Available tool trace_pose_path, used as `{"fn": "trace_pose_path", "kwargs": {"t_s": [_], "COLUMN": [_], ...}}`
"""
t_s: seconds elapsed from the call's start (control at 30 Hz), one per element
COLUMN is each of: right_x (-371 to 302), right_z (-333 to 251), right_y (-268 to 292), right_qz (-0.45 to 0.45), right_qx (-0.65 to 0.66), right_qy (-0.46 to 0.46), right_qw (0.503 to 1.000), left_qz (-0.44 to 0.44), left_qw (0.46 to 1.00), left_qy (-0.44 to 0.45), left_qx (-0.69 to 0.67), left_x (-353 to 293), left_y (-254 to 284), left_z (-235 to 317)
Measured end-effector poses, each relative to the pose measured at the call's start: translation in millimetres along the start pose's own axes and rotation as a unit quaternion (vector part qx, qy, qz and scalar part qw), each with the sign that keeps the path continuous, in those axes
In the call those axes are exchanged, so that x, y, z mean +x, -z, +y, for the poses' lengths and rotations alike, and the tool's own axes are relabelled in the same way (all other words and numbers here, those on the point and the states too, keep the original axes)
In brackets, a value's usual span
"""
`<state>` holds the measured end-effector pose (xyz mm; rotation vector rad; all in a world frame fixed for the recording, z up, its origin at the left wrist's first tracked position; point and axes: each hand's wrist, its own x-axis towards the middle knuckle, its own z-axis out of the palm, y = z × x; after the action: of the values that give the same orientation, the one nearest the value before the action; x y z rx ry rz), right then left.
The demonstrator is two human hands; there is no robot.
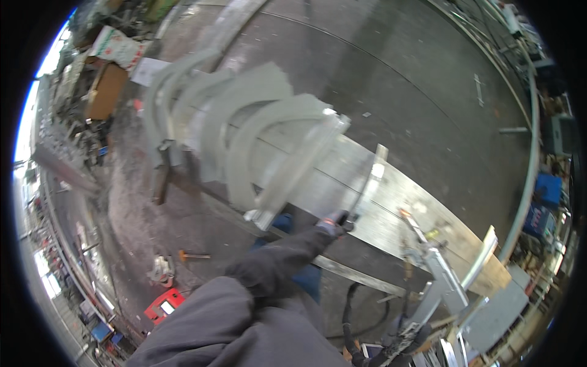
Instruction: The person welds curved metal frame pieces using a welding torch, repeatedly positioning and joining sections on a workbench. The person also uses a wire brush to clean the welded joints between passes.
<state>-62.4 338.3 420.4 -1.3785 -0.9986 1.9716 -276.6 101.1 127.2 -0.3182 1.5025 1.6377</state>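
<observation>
My left hand [335,224], in a dark glove with a reddish band, reaches across from the left in a dark grey sleeve. It looks closed around the near end of a narrow, slightly curved metal strip [374,177]. The strip stands out over a long pale metal-topped bench [382,223]; motion smears it and the fingers. Left of the hand, several curved grey metal pieces [244,140] lie across the bench beside a straight ribbed bar [299,171]. My right hand does not show.
At the bench's right end are a grey metal bracket or clamp [445,278] and dark hoses [351,312]. A hammer [194,255] and a red device [164,306] lie on the floor at lower left. A cardboard box [107,92] stands far left, blue boxes [544,205] far right.
</observation>
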Motion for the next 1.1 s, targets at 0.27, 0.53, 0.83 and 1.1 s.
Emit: {"fn": "trace_pose_path", "kwargs": {"t_s": [0.27, 0.53, 0.83, 1.1], "right_x": [-26, -6, 19, 21], "right_z": [32, 46, 64, 68], "right_y": [-143, -170, -168, -213], "right_qz": [-0.283, -0.207, -0.326, -0.245], "right_qx": [0.062, -0.132, -0.110, -0.236], "right_qy": [-0.329, -0.226, -0.215, -0.271], "right_qw": [0.899, 0.943, 0.914, 0.901], "left_qz": [0.012, 0.023, 0.002, 0.005], "left_qw": [0.993, 0.995, 0.999, 0.993], "left_qy": [-0.028, -0.013, 0.008, -0.023], "left_qx": [0.111, 0.099, 0.044, 0.118], "left_x": [-5, -7, -4, -6], "left_y": [0, -7, -5, -2], "left_z": [12, 17, 11, 16]}}
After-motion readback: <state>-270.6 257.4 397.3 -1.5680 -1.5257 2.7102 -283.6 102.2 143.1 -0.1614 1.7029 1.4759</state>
